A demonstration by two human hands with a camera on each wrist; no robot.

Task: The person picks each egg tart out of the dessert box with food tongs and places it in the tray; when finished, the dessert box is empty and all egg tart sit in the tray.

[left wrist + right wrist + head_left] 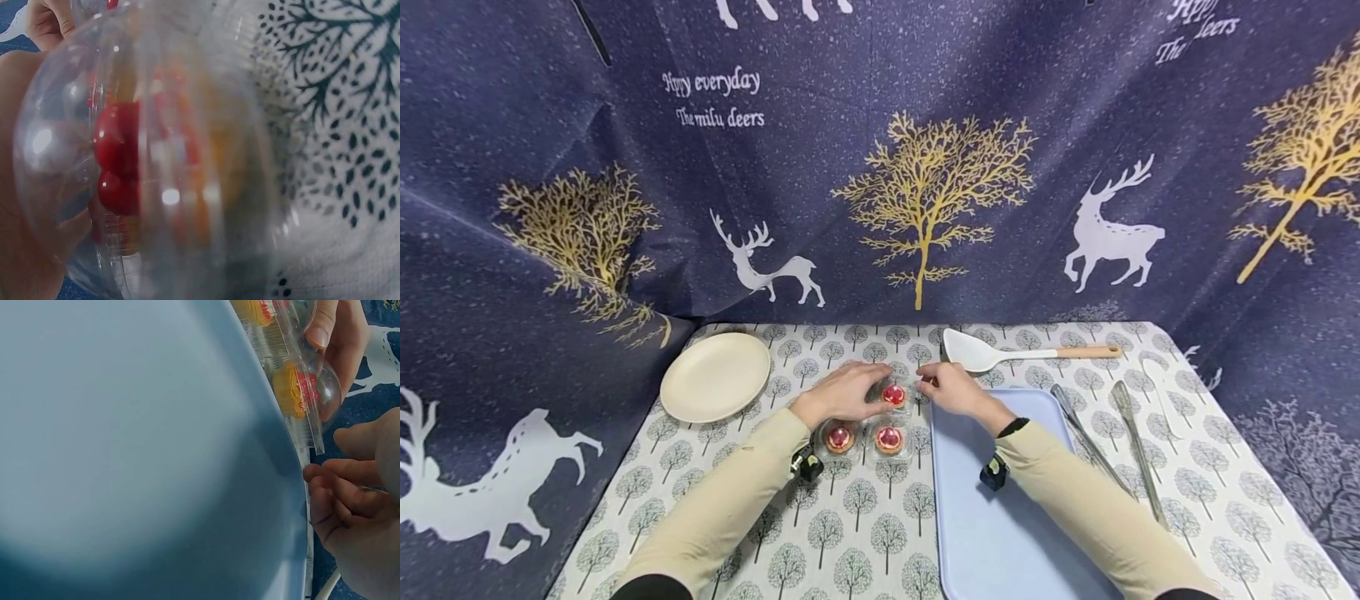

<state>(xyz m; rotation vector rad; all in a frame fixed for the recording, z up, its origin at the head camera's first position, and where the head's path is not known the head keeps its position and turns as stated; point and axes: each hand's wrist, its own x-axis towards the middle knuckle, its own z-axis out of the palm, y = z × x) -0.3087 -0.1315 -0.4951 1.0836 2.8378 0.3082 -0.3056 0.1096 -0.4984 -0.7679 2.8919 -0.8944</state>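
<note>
Three small fruit tarts in clear domed plastic boxes sit together left of the blue tray. My left hand [848, 392] is at the farthest boxed tart [893, 395], thumb on the near side and fingers on the far side, gripping its box. The other two boxed tarts, the left one [839, 437] and the right one [889, 439], lie nearer me. In the left wrist view, a tart's red topping [117, 156] shows through its dome. My right hand [953, 388] hovers by the tray's far left corner, fingers loosely bent, holding nothing, apart from the box.
The blue tray [992, 517] lies under my right forearm. A cream plate [715, 377] is at the back left. Behind my right hand lies a white spatula [973, 350] with a wooden handle. Metal utensils, including tongs [1138, 450], lie right of the tray.
</note>
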